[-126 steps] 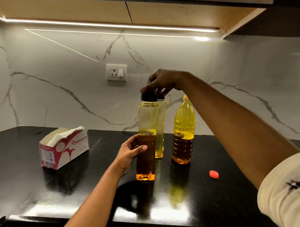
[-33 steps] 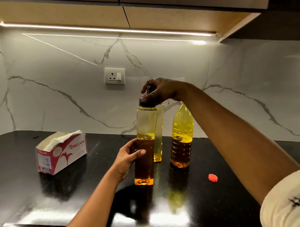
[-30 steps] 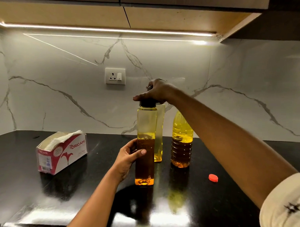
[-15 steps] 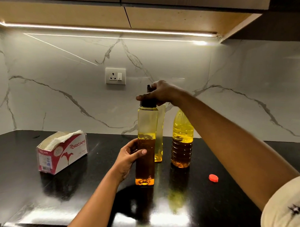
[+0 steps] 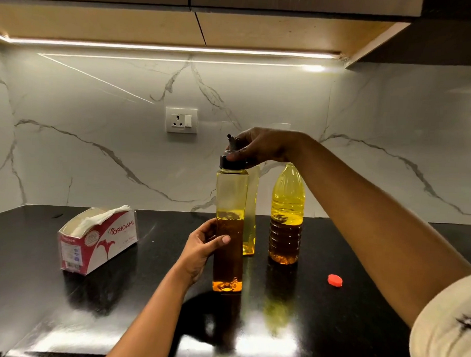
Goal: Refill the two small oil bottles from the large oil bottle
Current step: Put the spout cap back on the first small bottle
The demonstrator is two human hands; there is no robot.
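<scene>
Your left hand (image 5: 200,249) grips the front bottle (image 5: 231,194), upright on the counter (image 5: 38,291); your right hand (image 5: 262,147) pinches its black cap (image 5: 229,164).

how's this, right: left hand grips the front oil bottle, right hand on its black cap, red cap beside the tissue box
No: the head view shows the red cap lying right of the large oil bottle, far from the tissue box. The rest holds.
</scene>
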